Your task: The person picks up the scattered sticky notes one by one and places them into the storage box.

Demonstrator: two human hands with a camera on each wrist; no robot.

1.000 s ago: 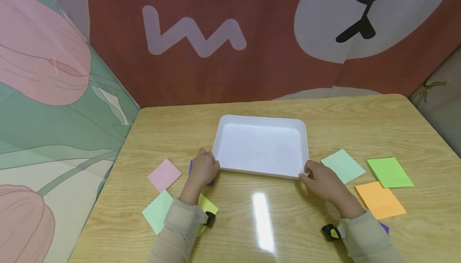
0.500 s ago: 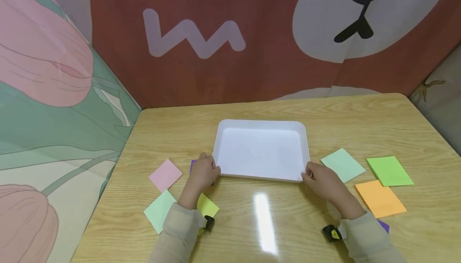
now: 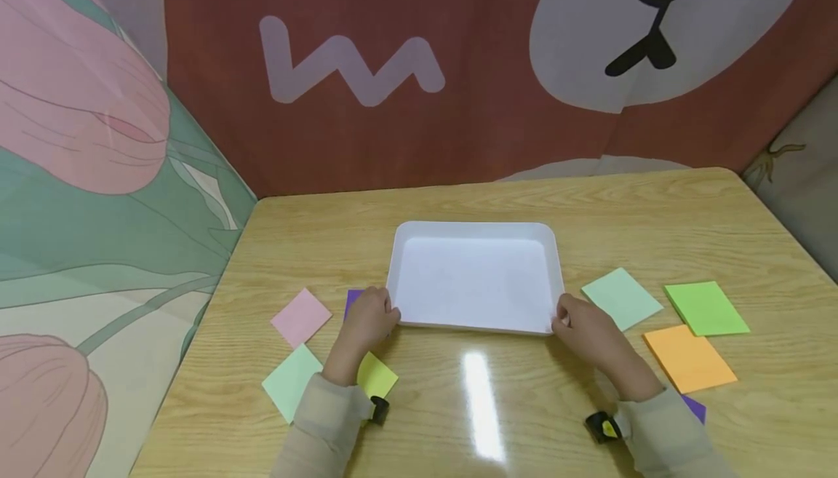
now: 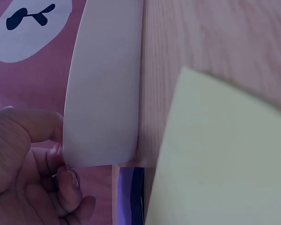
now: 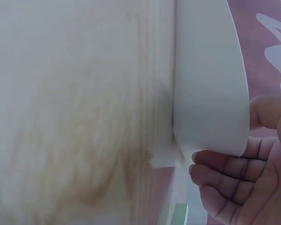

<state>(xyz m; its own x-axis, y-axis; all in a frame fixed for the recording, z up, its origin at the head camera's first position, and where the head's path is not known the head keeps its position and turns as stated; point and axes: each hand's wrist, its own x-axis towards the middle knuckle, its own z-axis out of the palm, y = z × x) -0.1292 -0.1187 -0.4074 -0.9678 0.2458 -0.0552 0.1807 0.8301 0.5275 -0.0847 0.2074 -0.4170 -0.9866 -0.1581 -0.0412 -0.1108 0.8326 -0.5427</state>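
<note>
A white rectangular tray (image 3: 476, 274) with low walls and a bare inside lies on the wooden table. At its near left corner, my left hand (image 3: 366, 319) grips the rim, thumb and curled fingers meeting at the tray wall (image 4: 103, 93) in the left wrist view. My right hand (image 3: 591, 331) holds the near right corner; the right wrist view has the thumb at the rim and the other fingers (image 5: 220, 173) curled against the tray's outer wall (image 5: 210, 84). The tray's near edge runs roughly parallel to the table's far edge.
Left of the tray lie square sticky-note pads: pink (image 3: 301, 318), mint (image 3: 292, 383), yellow (image 3: 377, 376) and a purple one (image 3: 352, 299) partly under the left hand. To the right are pale green (image 3: 622, 299), bright green (image 3: 707, 308), orange (image 3: 690, 359) and purple (image 3: 695, 408) ones.
The tray has slid a little toward the person and turned slightly, so its near edge is straighter. Both hands keep their grip and move with it; the pads stay in place.
</note>
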